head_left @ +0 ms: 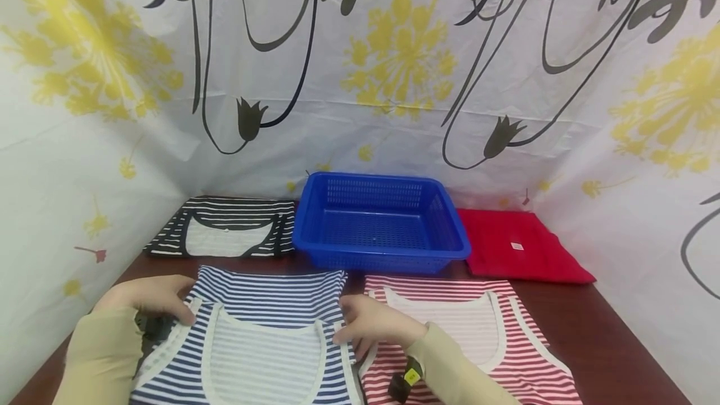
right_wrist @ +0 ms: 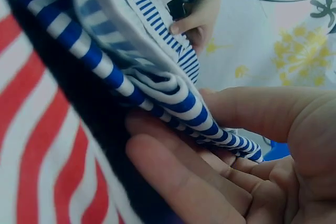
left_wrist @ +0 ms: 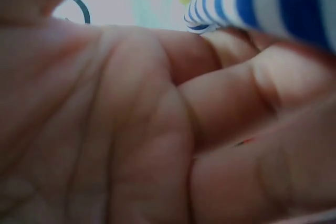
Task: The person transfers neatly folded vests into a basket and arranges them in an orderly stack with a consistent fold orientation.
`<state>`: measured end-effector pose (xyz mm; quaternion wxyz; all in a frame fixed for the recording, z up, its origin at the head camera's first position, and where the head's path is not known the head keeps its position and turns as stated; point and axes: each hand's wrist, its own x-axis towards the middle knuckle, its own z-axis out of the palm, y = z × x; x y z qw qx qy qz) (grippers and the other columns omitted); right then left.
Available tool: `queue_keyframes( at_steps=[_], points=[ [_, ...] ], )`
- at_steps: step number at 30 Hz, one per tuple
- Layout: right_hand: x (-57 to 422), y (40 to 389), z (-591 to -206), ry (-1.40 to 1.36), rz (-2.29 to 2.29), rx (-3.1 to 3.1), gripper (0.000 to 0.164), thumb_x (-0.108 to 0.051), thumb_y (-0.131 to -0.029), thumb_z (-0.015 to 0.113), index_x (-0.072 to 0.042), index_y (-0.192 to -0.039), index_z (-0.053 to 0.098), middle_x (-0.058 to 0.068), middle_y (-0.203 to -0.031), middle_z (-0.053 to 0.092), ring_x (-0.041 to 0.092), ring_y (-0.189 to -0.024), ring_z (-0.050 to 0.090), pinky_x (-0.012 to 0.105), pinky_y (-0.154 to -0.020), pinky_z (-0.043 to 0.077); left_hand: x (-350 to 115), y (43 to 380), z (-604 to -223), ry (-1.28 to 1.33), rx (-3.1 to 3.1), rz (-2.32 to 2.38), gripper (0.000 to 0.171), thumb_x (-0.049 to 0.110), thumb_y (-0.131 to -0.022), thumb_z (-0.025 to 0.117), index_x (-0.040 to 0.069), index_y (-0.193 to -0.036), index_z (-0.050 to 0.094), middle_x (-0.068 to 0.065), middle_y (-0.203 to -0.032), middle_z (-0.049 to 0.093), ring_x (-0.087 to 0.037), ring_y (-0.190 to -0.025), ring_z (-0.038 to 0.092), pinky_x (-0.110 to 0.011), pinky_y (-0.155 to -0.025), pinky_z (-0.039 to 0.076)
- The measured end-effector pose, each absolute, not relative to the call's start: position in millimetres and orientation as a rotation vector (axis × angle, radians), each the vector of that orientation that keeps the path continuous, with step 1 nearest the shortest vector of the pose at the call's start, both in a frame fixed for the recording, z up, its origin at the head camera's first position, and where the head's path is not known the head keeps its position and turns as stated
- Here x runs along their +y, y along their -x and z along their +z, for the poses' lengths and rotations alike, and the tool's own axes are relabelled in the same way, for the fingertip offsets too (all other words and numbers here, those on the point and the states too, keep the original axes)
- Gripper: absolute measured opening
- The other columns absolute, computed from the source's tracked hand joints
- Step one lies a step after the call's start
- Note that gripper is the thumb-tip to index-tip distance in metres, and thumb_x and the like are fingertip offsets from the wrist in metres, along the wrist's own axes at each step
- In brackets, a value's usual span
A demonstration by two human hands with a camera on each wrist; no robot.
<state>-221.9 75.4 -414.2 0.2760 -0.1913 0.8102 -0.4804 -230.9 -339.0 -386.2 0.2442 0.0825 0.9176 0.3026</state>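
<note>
A blue-and-white striped tank top (head_left: 264, 355) with white trim and a scoop neck lies folded at the front of the table, its lower part showing beyond the straps. My left hand (head_left: 149, 297) grips its left edge, thumb on top of the cloth. On the opposite edge, my right hand (head_left: 379, 322) pinches the layers between thumb and fingers. The right wrist view has the rolled layers of striped cloth (right_wrist: 194, 111) between that thumb and the fingers beneath. Filling the left wrist view is the left palm (left_wrist: 131, 124), with striped cloth above the fingers.
Right of it lies a red-and-white striped tank top (head_left: 529, 355), partly under the right forearm. A blue plastic basket (head_left: 382, 259) stands at the back middle. A folded black-and-white striped top (head_left: 225, 205) is left of the basket, folded red cloth (head_left: 523, 249) right.
</note>
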Motion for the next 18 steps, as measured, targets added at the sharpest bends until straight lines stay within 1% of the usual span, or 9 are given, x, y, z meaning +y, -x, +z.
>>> queue_keyframes(
  at_steps=[2, 3, 5, 7, 10, 11, 13, 16, 18],
  points=[
    [74, 219, -410, 0.537, -1.262, 2.208, 0.082, -0.011, -0.077, 0.078, 0.009, -0.143, 0.034, 0.028, -0.114, 0.057, 0.027, -0.052, 0.063, 0.039, -0.046, 0.055, -340, 230, -386, -0.227, 2.499, 0.833, 0.069, 0.018, -0.069, 0.074, -0.017, -0.124, 0.050, -0.027, -0.118, 0.057, -0.041, -0.110, 0.053, -0.060, -0.097, 0.039],
    [73, 217, -408, 0.548, -1.246, 2.223, 0.082, -0.012, -0.077, 0.078, 0.009, -0.143, 0.035, 0.028, -0.115, 0.056, 0.027, -0.052, 0.063, 0.038, -0.046, 0.055, -340, 230, -387, -0.223, 2.498, 0.831, 0.064, 0.018, -0.069, 0.074, -0.014, -0.121, 0.054, -0.022, -0.113, 0.060, -0.036, -0.105, 0.055, -0.058, -0.094, 0.041],
    [73, 216, -405, 0.563, -1.232, 2.236, 0.083, -0.012, -0.076, 0.078, 0.009, -0.144, 0.035, 0.027, -0.116, 0.057, 0.027, -0.052, 0.063, 0.038, -0.046, 0.055, -341, 230, -387, -0.237, 2.484, 0.848, 0.049, 0.017, -0.070, 0.073, -0.007, -0.111, 0.062, -0.013, -0.104, 0.063, -0.027, -0.095, 0.057, -0.050, -0.088, 0.046],
    [72, 215, -403, 0.582, -1.223, 2.244, 0.081, -0.012, -0.076, 0.078, 0.008, -0.143, 0.036, 0.023, -0.110, 0.059, 0.027, -0.051, 0.063, 0.038, -0.045, 0.055, -342, 229, -387, -0.254, 2.462, 0.889, 0.041, 0.015, -0.070, 0.072, -0.004, -0.106, 0.065, -0.009, -0.099, 0.064, -0.022, -0.089, 0.057, -0.043, -0.083, 0.047],
    [72, 215, -402, 0.630, -1.224, 2.245, 0.060, -0.010, -0.076, 0.077, 0.006, -0.128, 0.051, 0.015, -0.091, 0.059, 0.025, -0.049, 0.062, 0.038, -0.045, 0.055, -342, 226, -383, -0.295, 2.450, 0.938, 0.039, 0.013, -0.070, 0.071, -0.003, -0.105, 0.065, -0.009, -0.098, 0.064, -0.021, -0.088, 0.056, -0.039, -0.081, 0.046],
    [71, 215, -401, 0.645, -1.223, 2.249, 0.054, -0.010, -0.076, 0.077, 0.004, -0.122, 0.053, 0.013, -0.085, 0.058, 0.025, -0.049, 0.062, 0.039, -0.044, 0.054, -342, 226, -381, -0.303, 2.453, 0.946, 0.041, 0.012, -0.070, 0.071, -0.004, -0.107, 0.064, -0.009, -0.099, 0.064, -0.021, -0.089, 0.056, -0.039, -0.082, 0.045],
    [71, 215, -401, 0.662, -1.229, 2.250, 0.048, -0.008, -0.075, 0.077, 0.002, -0.116, 0.055, 0.010, -0.078, 0.055, 0.024, -0.049, 0.061, 0.039, -0.044, 0.054, -342, 225, -377, -0.307, 2.460, 0.953, 0.044, 0.011, -0.071, 0.072, -0.006, -0.110, 0.063, -0.010, -0.101, 0.064, -0.021, -0.091, 0.056, -0.040, -0.083, 0.045],
    [70, 214, -398, 0.684, -1.218, 2.273, 0.052, -0.009, -0.075, 0.078, 0.003, -0.119, 0.054, 0.007, -0.076, 0.056, 0.020, -0.051, 0.061, 0.037, -0.045, 0.055, -340, 224, -371, -0.290, 2.501, 0.903, 0.046, 0.012, -0.072, 0.073, -0.007, -0.112, 0.062, -0.010, -0.103, 0.064, -0.022, -0.092, 0.057, -0.044, -0.086, 0.046],
    [70, 212, -395, 0.702, -1.213, 2.283, 0.048, -0.010, -0.075, 0.078, 0.003, -0.115, 0.056, 0.006, -0.075, 0.057, 0.019, -0.051, 0.061, 0.036, -0.045, 0.054, -339, 224, -366, -0.285, 2.529, 0.863, 0.047, 0.013, -0.073, 0.073, -0.008, -0.113, 0.062, -0.010, -0.104, 0.064, -0.021, -0.093, 0.057, -0.047, -0.087, 0.046]
  ],
)
